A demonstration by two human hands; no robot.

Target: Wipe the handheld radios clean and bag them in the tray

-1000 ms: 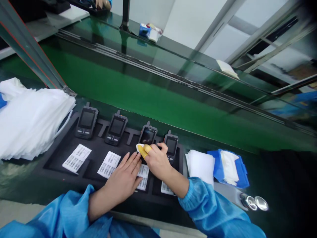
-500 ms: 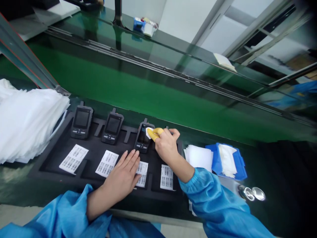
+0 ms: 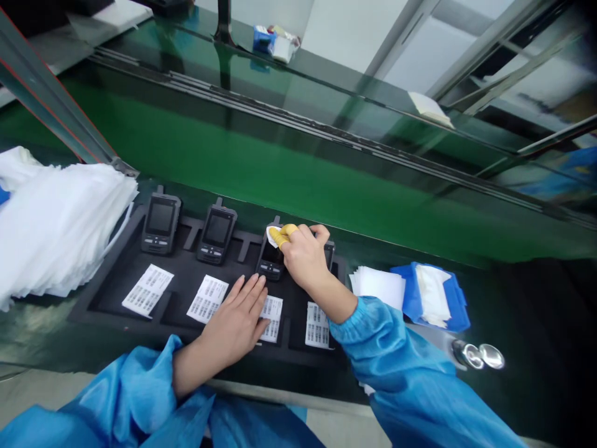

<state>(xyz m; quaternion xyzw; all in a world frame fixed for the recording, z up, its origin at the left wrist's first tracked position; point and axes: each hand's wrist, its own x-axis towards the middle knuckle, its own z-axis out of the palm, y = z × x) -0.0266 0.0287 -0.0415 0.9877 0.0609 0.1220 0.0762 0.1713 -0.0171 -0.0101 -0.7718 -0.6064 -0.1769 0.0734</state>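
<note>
In yellow finger cots, my right hand (image 3: 303, 252) pinches a small white wiping cloth (image 3: 272, 237) against the upper screen of the third handheld radio (image 3: 270, 267). My left hand (image 3: 237, 320) lies flat, fingers stretched, its tips at that radio's lower edge and its side over a barcode label sheet (image 3: 272, 318). To the left, two more radios, one at the far end (image 3: 161, 223) and one beside it (image 3: 217, 233), rest in the black foam tray (image 3: 186, 333). A fourth radio (image 3: 329, 254) is mostly hidden behind my right hand.
White bags (image 3: 60, 224) are heaped at the left. On the right lie white sheets (image 3: 379, 286), a blue box (image 3: 459, 305) holding white cloths (image 3: 433, 292), and a shiny metal container (image 3: 467, 354). A glass shelf (image 3: 326, 87) runs above the green back panel.
My right hand has slid the cloth up and left across the radio's screen. The left hand stays flat in its place, while the whole view has shifted slightly.
</note>
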